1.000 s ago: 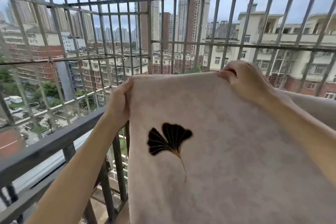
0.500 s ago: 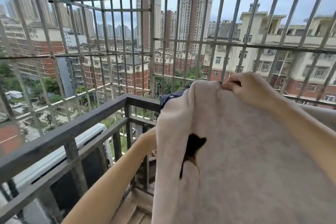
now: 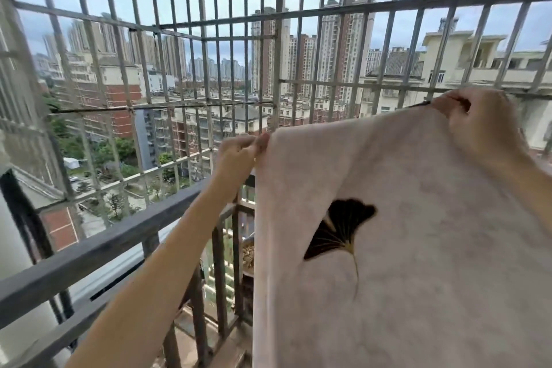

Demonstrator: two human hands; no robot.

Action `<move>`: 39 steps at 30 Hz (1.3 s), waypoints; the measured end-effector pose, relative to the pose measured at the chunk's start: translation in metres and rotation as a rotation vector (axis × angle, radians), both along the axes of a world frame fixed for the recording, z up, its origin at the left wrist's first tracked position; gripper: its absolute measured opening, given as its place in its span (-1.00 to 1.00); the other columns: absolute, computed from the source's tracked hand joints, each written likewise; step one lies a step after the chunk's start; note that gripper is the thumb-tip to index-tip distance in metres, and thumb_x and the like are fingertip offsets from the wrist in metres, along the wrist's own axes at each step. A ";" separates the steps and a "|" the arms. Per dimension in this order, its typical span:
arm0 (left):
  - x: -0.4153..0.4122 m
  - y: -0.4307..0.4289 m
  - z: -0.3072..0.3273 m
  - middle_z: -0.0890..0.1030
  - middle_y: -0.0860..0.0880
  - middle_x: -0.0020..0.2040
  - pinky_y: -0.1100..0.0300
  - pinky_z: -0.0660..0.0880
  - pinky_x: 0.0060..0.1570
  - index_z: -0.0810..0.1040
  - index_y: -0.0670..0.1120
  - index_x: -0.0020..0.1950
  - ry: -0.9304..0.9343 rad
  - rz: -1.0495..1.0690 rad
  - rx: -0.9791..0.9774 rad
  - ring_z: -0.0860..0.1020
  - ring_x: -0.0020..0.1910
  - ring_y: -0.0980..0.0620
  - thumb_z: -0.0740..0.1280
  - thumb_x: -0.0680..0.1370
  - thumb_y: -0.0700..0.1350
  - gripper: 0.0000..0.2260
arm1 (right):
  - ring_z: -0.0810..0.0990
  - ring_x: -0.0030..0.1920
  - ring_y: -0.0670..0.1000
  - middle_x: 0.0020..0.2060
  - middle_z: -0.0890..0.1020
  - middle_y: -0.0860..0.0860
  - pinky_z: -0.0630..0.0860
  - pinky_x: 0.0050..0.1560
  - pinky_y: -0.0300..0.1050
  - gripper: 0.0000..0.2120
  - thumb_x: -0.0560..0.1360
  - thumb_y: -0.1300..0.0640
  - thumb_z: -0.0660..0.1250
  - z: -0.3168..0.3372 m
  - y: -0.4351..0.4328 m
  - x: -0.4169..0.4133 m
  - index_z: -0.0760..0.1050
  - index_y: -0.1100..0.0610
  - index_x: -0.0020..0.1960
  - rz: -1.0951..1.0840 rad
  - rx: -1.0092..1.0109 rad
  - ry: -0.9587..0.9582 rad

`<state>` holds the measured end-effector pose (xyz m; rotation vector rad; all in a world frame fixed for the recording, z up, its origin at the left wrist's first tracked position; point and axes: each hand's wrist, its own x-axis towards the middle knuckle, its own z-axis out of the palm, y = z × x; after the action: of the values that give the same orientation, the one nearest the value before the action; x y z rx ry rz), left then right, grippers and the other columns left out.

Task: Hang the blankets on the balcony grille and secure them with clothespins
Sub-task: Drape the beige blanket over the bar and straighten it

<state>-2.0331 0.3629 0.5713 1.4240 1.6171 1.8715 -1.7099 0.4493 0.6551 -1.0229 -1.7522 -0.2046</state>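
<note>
A pale pink blanket (image 3: 418,248) with a black and gold ginkgo leaf (image 3: 339,227) hangs spread in front of me, filling the lower right. My left hand (image 3: 239,152) pinches its upper left corner. My right hand (image 3: 475,119) grips the top edge higher up at the right, close to a horizontal bar of the grey metal grille (image 3: 280,69). The blanket's lower part runs out of the frame. No clothespin is visible.
A dark balcony railing (image 3: 104,248) runs diagonally across the lower left, with vertical posts below it. The grille's bars enclose the front and left sides. Beyond them lie apartment blocks and a street far below.
My left hand came out from behind the blanket and took hold of its upper left corner. The cloth went from bunched to spread flat, with the leaf fully showing. Both hands are higher.
</note>
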 end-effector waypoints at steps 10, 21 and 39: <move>-0.100 0.002 -0.066 0.52 -0.13 -0.37 0.02 0.58 -0.12 0.60 -0.18 -0.31 0.182 0.353 -0.592 0.59 -0.23 -0.16 0.42 0.52 -0.02 -0.72 | 0.62 -0.10 0.01 -0.15 0.70 0.02 0.44 -0.06 -0.15 -0.91 0.51 0.11 0.40 -0.026 0.012 -0.021 0.68 0.09 -0.11 0.130 -0.345 -0.510; 0.037 0.022 -0.080 0.64 0.03 0.00 0.27 0.57 -0.03 0.58 -0.08 0.20 0.442 -0.064 -0.248 0.59 -0.07 0.16 0.29 0.62 -0.10 -0.81 | 0.57 -0.24 -0.02 -0.28 0.63 -0.02 0.45 -0.17 -0.18 -0.74 0.57 -0.03 0.29 -0.042 -0.014 0.035 0.61 0.13 -0.13 0.139 -0.355 -0.463; 0.350 -0.017 -0.061 0.61 0.01 0.03 0.17 0.55 0.04 0.61 -0.05 0.18 0.668 -0.439 0.345 0.58 -0.06 0.17 0.35 0.56 -0.15 -0.80 | 0.56 -0.08 -0.20 -0.03 0.63 -0.09 0.35 0.01 -0.59 -0.84 0.48 0.13 0.44 -0.095 -0.164 0.291 0.65 0.07 0.06 -0.175 -0.348 -0.205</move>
<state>-1.6828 0.3460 0.5102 2.5096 1.0698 1.5420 -1.4188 0.2854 0.5600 -1.4527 -1.9247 -0.1193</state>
